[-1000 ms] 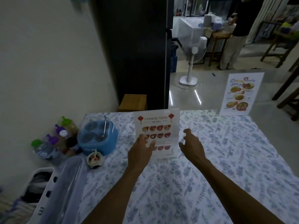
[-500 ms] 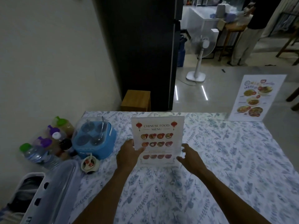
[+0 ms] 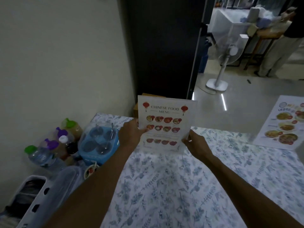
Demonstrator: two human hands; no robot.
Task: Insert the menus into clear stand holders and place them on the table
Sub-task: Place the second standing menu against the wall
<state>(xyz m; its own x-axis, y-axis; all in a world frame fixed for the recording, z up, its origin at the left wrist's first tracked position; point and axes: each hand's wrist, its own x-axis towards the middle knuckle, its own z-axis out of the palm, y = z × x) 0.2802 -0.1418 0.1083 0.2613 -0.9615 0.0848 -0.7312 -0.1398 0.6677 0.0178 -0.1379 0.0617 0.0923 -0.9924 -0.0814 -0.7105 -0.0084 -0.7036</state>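
A clear stand holder with a "Chinese Food Menu" sheet (image 3: 166, 122) stands upright near the far middle of the floral-cloth table (image 3: 172, 186). My left hand (image 3: 130, 134) grips its left edge, thumb on the front. My right hand (image 3: 196, 143) holds its lower right corner. A second menu in a holder (image 3: 283, 124) stands at the table's far right edge, facing me.
Sauce bottles (image 3: 54, 148), a blue condiment caddy with spoons (image 3: 98, 145) and a small bowl (image 3: 91, 171) crowd the table's left side. A white plastic basket (image 3: 32, 199) sits at near left. Beyond the table: a dark fridge (image 3: 164, 46), a floor fan (image 3: 220, 69), a standing person (image 3: 283, 46).
Both hands have closed onto the menu holder's sides; before they hovered around it. The holder now sits a bit nearer the far edge and the camera has tilted down and closer.
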